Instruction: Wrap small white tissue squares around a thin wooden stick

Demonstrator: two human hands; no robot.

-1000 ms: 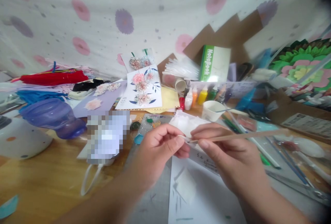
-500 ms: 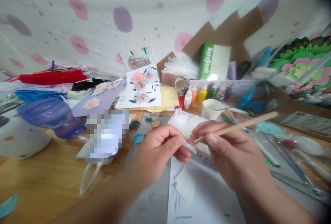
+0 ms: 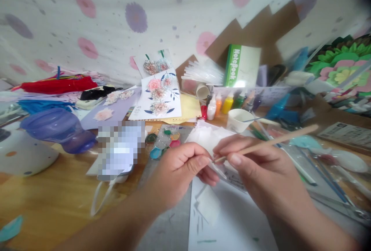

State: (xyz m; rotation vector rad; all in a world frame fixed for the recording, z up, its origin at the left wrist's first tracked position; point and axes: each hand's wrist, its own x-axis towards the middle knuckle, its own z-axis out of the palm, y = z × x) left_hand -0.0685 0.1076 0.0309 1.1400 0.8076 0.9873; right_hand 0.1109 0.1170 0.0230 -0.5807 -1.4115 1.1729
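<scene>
My left hand (image 3: 188,170) pinches a small thin white piece (image 3: 218,169), which looks like paper or tissue, between thumb and forefinger. In my right hand (image 3: 257,166) is a slim wooden stick (image 3: 278,137), held like a pen with its long end pointing up to the right. The stick's tip is at the white piece, close to my left thumb. Behind the hands stands a white box (image 3: 207,133) with soft white material in it. Below them lies a white sheet (image 3: 228,220) with a pale cut-out shape and short green marks.
A paper cup (image 3: 239,119) holding a brush and several small paint bottles (image 3: 227,103) stand behind. To the left are a phone (image 3: 118,154) with a cable and a purple translucent container (image 3: 58,129). Brushes (image 3: 324,173) and scissors lie right; flower cards (image 3: 159,96) lean at the back.
The stick's tip has moved left and down onto the white piece by my left thumb. More of the white piece shows below my left fingers. The camera view has shifted slightly.
</scene>
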